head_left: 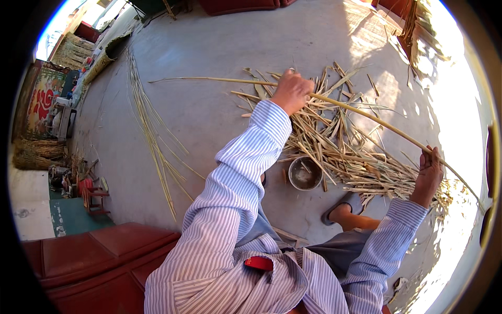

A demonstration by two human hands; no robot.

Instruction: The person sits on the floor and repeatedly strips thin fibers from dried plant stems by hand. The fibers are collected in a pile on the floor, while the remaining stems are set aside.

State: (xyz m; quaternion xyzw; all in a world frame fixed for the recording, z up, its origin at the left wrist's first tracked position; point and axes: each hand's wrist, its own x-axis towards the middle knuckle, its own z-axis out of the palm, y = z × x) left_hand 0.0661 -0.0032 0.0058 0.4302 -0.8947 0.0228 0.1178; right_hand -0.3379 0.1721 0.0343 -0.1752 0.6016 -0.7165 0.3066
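Observation:
A long, thin, yellowish reed-like stalk (376, 122) stretches across the view, its thin end far to the left and its other end bending down at the right. My left hand (292, 91) is closed round it near the middle. Farther along to the right, my right hand (430, 175) grips the same stalk between thumb and fingers. Below it, a heap of dry strips and husks (334, 138) spreads over the floor. A round metal bowl (294, 178) stands at the near edge of the heap, with something I cannot make out inside.
Several long, thin stalks (151, 133) lie on the grey floor to the left. My sandalled foot (345, 208) rests near the heap. Dark red padded furniture (99, 256) fills the lower left. A small red stool (93, 196) and bundled stalks (39, 153) stand along the left side.

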